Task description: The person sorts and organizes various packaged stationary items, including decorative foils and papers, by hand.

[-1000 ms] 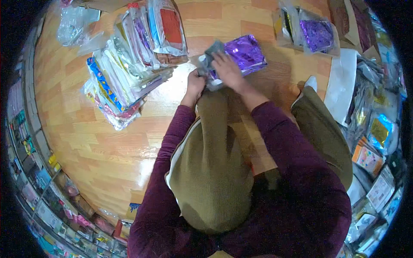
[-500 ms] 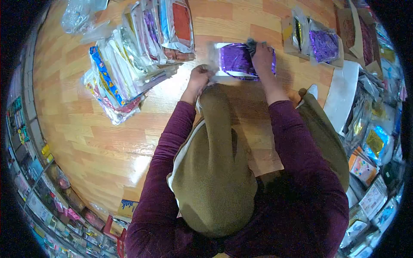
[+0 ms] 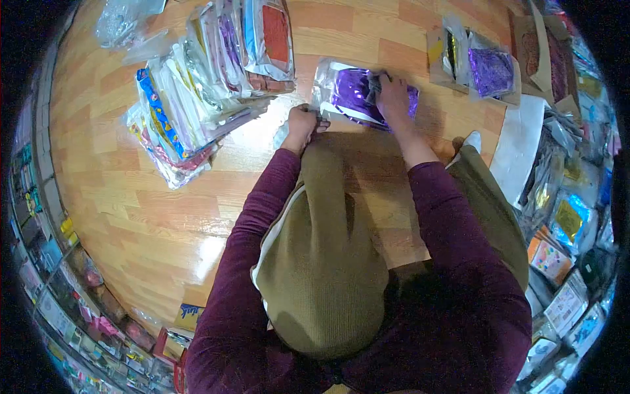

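Note:
A clear plastic packet of shiny purple foil (image 3: 352, 87) with a white card inside lies slightly tilted on the wooden floor. My right hand (image 3: 394, 102) is closed on a dark grey cloth (image 3: 374, 83) and presses it against the packet's upper face. At the packet's lower left corner, my left hand (image 3: 303, 126) has its fingers curled in at the plastic edge; the fingertips are partly hidden. A bit of clear plastic (image 3: 281, 136) shows beside the left wrist.
Stacked plastic packets (image 3: 197, 98) lie to the left, a red one (image 3: 275, 39) at the end. Open cardboard boxes (image 3: 453, 75) with foil packets stand at right. A white sheet (image 3: 518, 148) and many packaged goods line the right side; stocked shelves (image 3: 72, 289) curve along the left.
The right hand has slid left across the packet with the cloth. The packet has turned a little, its left end now higher. The left hand stays near the same corner.

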A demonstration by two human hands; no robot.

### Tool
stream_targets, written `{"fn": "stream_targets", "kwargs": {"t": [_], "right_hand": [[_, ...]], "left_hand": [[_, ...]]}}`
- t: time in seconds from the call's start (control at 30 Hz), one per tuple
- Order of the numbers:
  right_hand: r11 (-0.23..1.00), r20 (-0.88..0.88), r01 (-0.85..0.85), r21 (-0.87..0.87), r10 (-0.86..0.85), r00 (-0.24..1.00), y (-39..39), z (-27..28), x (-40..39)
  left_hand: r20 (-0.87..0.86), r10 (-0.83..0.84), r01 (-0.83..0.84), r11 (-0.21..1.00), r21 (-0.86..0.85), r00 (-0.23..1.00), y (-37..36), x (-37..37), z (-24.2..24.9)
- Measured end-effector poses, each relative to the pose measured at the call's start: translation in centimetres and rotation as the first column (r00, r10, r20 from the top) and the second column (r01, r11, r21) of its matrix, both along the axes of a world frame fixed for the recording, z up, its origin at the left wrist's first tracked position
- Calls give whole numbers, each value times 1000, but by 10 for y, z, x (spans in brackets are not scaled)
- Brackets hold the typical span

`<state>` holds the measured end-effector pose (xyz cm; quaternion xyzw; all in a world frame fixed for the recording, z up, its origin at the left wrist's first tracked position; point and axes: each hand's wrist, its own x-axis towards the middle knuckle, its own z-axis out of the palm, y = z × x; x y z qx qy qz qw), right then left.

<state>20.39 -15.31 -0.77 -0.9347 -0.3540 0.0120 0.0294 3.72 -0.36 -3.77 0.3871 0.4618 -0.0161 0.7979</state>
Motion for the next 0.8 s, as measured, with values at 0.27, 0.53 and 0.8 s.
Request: {"fn": "stream_targets", "kwargs": {"t": [0.27,0.53,0.8], "right_hand": [[990,-209,121,-74,-134,969,-33,6,-28],[927,-295,-140,348,250,922,48,46,-56],[900,-208,-423,103,435,876,75,0,-55]], "left_hand": [[-5,-116,116,993,29,993,-3,5,8],[27,-67,65,995,74,997,-6,0,-10],[-177,-254,306,858,413,951,-6,-5,13]]}}
